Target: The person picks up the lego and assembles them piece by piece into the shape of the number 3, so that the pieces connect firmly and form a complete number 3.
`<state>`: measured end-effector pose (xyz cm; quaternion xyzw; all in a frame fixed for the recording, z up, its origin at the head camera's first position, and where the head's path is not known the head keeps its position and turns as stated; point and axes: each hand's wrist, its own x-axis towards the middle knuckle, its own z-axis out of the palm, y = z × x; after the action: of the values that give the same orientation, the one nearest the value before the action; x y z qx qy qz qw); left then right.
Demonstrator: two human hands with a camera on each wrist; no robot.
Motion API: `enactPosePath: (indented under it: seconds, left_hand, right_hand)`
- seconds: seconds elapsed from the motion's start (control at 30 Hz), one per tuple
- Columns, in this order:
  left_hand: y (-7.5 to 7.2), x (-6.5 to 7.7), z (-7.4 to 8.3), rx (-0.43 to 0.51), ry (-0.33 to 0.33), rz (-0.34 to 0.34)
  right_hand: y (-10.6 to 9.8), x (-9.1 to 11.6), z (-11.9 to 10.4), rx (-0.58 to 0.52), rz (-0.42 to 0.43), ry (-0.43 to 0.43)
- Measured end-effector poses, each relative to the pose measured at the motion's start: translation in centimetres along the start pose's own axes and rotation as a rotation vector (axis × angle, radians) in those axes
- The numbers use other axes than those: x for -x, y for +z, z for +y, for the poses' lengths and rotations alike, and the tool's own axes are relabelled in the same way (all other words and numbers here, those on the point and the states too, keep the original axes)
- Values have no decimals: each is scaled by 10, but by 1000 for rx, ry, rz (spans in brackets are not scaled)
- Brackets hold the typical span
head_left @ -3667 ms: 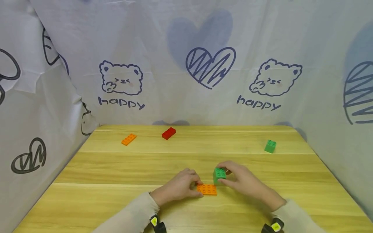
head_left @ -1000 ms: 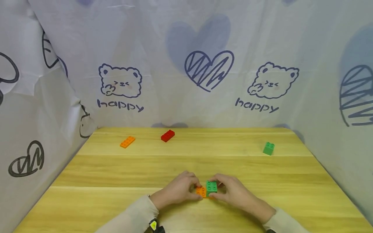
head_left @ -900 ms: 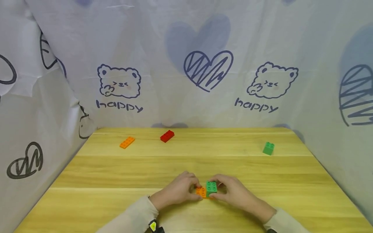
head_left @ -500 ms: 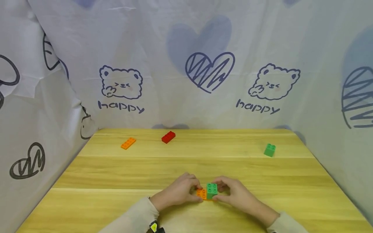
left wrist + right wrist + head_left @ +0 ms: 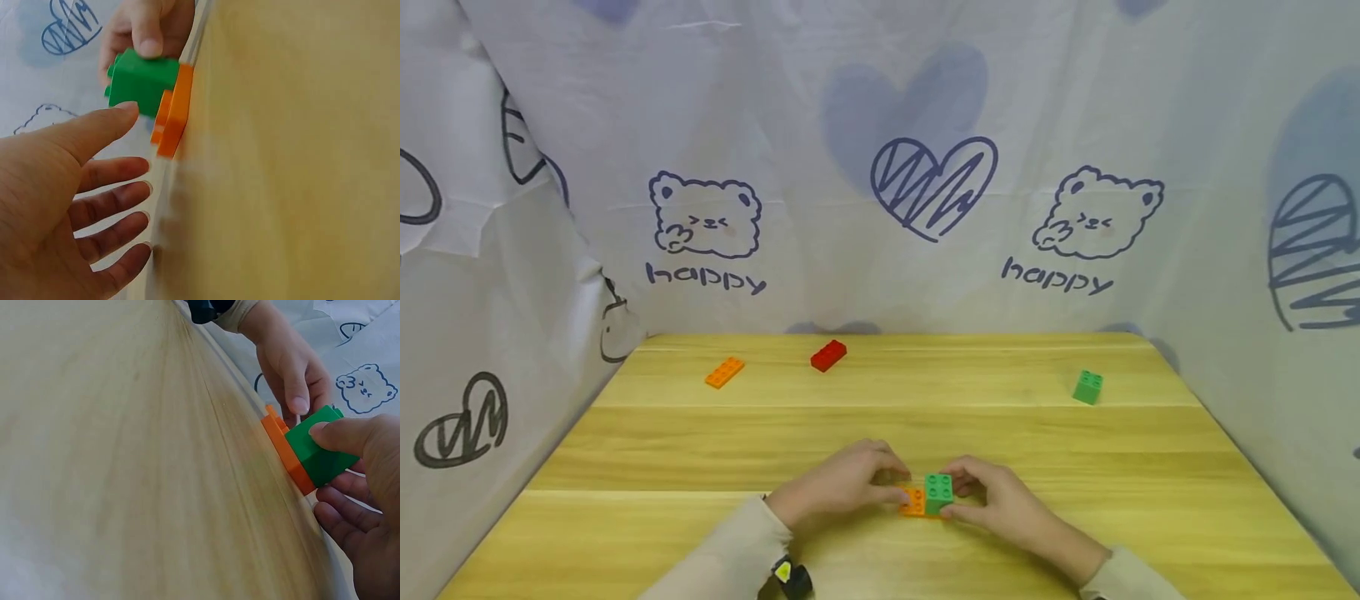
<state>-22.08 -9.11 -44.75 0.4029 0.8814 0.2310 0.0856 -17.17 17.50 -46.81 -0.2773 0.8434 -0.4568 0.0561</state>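
A green toy building brick [image 5: 938,496] with studs on top sits on the right half of a flat orange studded plate [image 5: 913,502], near the table's front. My right hand [image 5: 1011,512] pinches the green brick, thumb on its near side and fingers on its far side. At the plate's left end is my left hand [image 5: 842,483]. In the left wrist view its fingers [image 5: 119,200] are spread and hold nothing, and its thumb points toward the brick; whether the thumb touches the plate I cannot tell.
At the back left of the wooden table [image 5: 790,433] lies another orange plate [image 5: 725,372], with a red brick [image 5: 828,356] to its right. A second green brick [image 5: 1087,387] stands at the back right. Printed white cloth [image 5: 820,275] hangs behind the table and at both sides.
Earlier my right hand held the green brick beside the orange plate; it then came left onto the plate. Within the last half second my left hand has loosened from the plate and drawn slightly left.
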Motion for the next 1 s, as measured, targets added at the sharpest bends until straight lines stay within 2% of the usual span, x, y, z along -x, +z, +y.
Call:
enactPosePath:
  seconds: [0.43,0.77,1.0]
  left_hand:
    - [-23,-10,-40,-99,-50,147]
    - [-41,-22,-63,-125,-216,290]
    - [-55,-36,-76,-193,-238,310]
  right_hand:
    - [4,1,-2,-2,-3,3]
    - [6,1,-1,-1,-2,17]
    - [2,3,-1,-7,8,19]
